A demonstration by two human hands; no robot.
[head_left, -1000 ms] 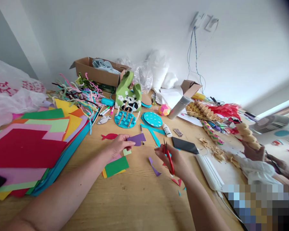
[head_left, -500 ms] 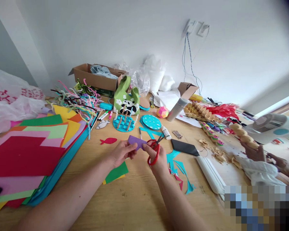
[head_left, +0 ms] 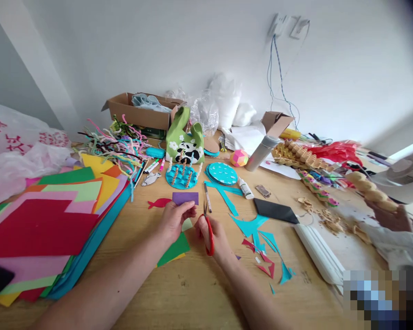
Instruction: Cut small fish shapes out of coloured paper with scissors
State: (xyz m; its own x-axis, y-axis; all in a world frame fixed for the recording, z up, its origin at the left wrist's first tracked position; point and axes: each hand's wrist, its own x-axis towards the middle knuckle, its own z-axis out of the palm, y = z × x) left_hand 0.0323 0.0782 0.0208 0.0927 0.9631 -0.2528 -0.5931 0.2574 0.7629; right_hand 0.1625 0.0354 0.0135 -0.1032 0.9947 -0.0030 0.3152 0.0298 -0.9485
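Between the thumb and fingers of my left hand [head_left: 179, 217] is a small purple rectangle [head_left: 185, 198], held flat near the middle of the table. My right hand [head_left: 211, 238] grips red-handled scissors [head_left: 209, 231], whose narrow blades point away from me, just right of the purple piece. A red fish shape [head_left: 158, 203] lies left of the purple piece and partly behind it. Green sheets [head_left: 174, 250] with a yellow edge are under my left wrist. Turquoise offcuts [head_left: 249, 224] and red scraps [head_left: 267, 266] lie to the right of my right hand.
Coloured sheets [head_left: 37, 229] are stacked at the left. Behind my hands are a panda bag [head_left: 186, 145], turquoise discs [head_left: 222, 173], a glue bottle [head_left: 245, 188] and a grey cylinder [head_left: 262, 153]. A black slab [head_left: 276, 211] and white case [head_left: 320, 252] lie right.
The scissors have turned upright in my right hand, which has let go of the purple piece and moved apart from it. My left hand now holds that piece flatter. The view has shifted slightly left.
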